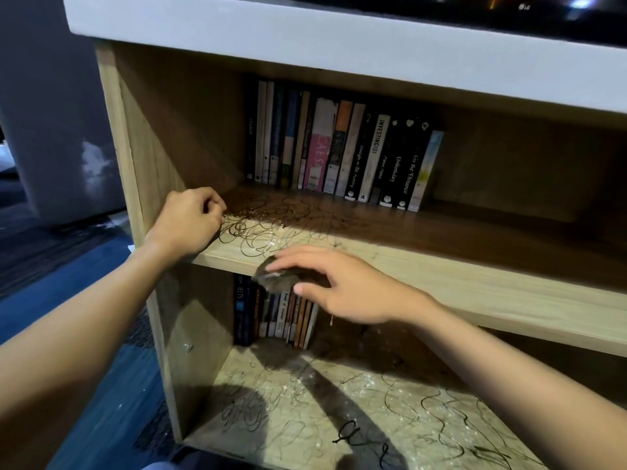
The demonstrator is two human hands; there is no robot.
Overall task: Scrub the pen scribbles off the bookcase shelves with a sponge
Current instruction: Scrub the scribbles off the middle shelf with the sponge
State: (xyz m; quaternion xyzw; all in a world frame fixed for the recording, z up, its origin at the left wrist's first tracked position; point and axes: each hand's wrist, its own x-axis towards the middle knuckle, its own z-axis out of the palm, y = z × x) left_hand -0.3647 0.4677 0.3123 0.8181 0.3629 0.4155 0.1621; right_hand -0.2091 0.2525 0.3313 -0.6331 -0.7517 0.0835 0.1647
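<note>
Head view: right hand [342, 286] fingers [298, 257] grip sponge [276, 278].

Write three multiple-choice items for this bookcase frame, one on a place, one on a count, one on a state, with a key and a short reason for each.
1. Where is the sponge?
A. at the front edge of the upper shelf, under the right hand
B. on the bottom shelf
C. on top of the books

2. How many shelves show pen scribbles?
A. none
B. one
C. two

3. What is the left hand doing?
A. holding the sponge
B. resting with curled fingers on the upper shelf's left end, nothing visible in its grip
C. pulling out a book

Key: 1 A, the right hand's fingers lie over the sponge at the shelf's front edge. 2 C, dark loops mark both the upper and the bottom shelf. 3 B, it sits beside the scribbles, away from the sponge and the books.
</note>
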